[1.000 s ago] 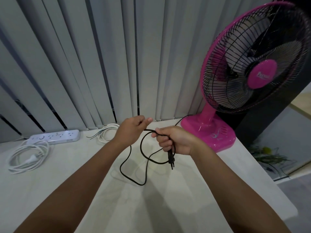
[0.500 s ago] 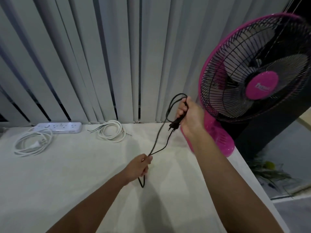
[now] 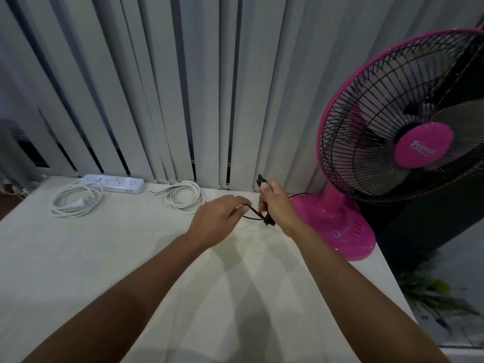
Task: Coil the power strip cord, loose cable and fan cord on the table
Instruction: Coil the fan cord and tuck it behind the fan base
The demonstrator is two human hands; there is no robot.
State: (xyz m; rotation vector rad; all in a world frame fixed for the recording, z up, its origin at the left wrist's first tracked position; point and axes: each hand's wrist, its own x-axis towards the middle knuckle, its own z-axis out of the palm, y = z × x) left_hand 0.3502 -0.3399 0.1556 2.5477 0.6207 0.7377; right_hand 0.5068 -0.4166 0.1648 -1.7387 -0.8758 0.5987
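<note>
The black fan cord (image 3: pixel 252 211) is bunched between my two hands, just left of the pink fan (image 3: pixel 337 226) base. My right hand (image 3: pixel 275 205) grips the gathered loops, with the plug end sticking out below it. My left hand (image 3: pixel 217 221) pinches a strand of the same cord beside it. A thin length of the cord runs from my right hand to the fan base. At the back left the white power strip (image 3: pixel 115 183) lies with its cord (image 3: pixel 76 203) coiled beside it. The loose white cable (image 3: pixel 183 196) lies coiled in the back middle.
The pale table (image 3: pixel 104 258) ends on the right just past the fan base. Grey vertical blinds (image 3: pixel 157 87) hang along its back edge. Plants (image 3: pixel 434 292) sit below the right edge. A dark object (image 3: pixel 13 153) stands at the far left.
My left hand rose from the table and moved right to meet my right hand. My right hand came down from in front of the blinds. The long hanging loop is now gathered short.
</note>
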